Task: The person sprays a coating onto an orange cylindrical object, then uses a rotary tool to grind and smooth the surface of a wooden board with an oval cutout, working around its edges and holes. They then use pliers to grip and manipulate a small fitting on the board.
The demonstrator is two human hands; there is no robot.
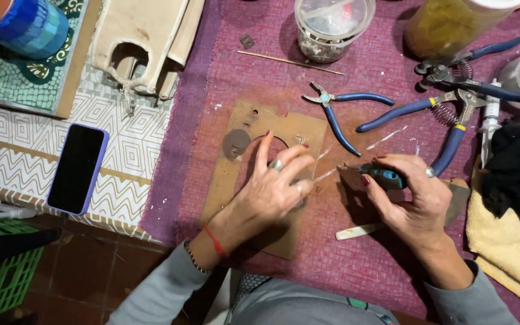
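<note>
a: purple woven cloth (392, 253) covers the desk, with a patterned tile-print cover (127, 144) at its left edge and dark floor tiles (85, 271) below. a phone (77, 168) lies face up there.

b: and the hands?

a: left hand (275, 186) presses flat, fingers spread and grasping nothing, on a clear glass piece (323, 174) over the brown board (236, 180). right hand (413, 201) has its grip clenched around a small teal-handled cutter (383, 176), tip close to the glass.

b: so scoring, i'd judge.

a: seems so. a steady line would call for firm hold-down and even pressure. blue pliers (344, 111) and spring nippers (446, 120) lie just beyond; a yellow towel (507, 241) sits right.
</note>
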